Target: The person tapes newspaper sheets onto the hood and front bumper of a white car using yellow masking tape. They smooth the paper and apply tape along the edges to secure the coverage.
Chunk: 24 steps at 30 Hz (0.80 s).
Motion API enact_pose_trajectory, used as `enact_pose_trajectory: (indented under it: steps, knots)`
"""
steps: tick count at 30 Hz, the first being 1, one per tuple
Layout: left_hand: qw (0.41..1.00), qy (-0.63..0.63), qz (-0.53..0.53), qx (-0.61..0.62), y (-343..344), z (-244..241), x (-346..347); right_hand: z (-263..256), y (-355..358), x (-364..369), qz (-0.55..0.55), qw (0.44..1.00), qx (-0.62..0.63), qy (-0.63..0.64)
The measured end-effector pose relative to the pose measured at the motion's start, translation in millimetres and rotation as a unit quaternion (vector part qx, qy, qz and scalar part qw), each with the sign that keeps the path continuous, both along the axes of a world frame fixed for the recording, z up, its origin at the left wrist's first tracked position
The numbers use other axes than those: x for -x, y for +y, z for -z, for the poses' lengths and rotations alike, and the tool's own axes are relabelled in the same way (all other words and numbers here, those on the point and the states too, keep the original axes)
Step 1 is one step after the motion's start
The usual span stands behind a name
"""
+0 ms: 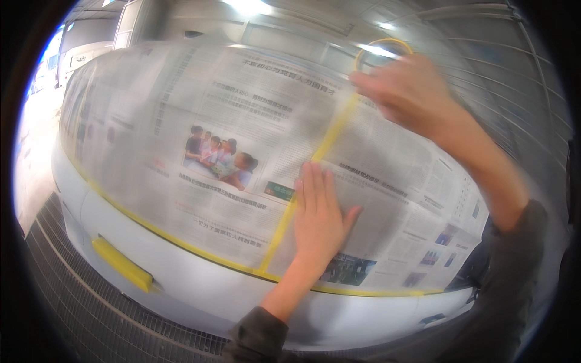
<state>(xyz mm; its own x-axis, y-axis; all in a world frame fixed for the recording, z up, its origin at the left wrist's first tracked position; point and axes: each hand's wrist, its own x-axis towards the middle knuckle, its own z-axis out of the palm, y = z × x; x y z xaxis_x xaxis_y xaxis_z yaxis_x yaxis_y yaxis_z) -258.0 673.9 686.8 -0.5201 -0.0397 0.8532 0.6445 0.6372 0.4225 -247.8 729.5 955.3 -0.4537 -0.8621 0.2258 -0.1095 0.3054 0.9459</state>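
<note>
My left hand [318,213] lies flat, back towards me, pressing on a strip of yellow masking tape [278,233] along the seam between two newspaper sheets. Its fingers point up and the thumb stands out to the right. Up at the top right, my right hand [406,93], blurred, grips a roll of yellow masking tape [361,53]. A length of tape runs down from the roll to my left fingertips. The left newspaper sheet [181,109] and the right newspaper sheet [376,218] cover the side windows of a white car [199,290].
Yellow tape [190,248] edges the paper's bottom along the car's body. A door handle [122,265] is wrapped in yellow. Floor grating [68,290] runs below the car. A white vehicle [84,56] stands by the bright opening at far left; ceiling lamps [248,6] shine overhead.
</note>
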Motion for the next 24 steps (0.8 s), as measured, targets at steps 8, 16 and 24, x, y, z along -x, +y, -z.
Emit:
enact_pose_trajectory:
  steps: [8,16,24]
  knots:
    - [0.999,0.048,0.006,-0.014,5,-25,16,-1,-2,50,0.060,0.996,0.066,-0.023]
    - [0.997,0.073,-0.002,-0.002,7,-50,28,-2,-2,68,0.106,0.994,0.038,-0.014]
    - [0.996,0.089,0.007,0.020,-14,-38,20,-4,1,67,0.072,0.995,0.067,-0.036]
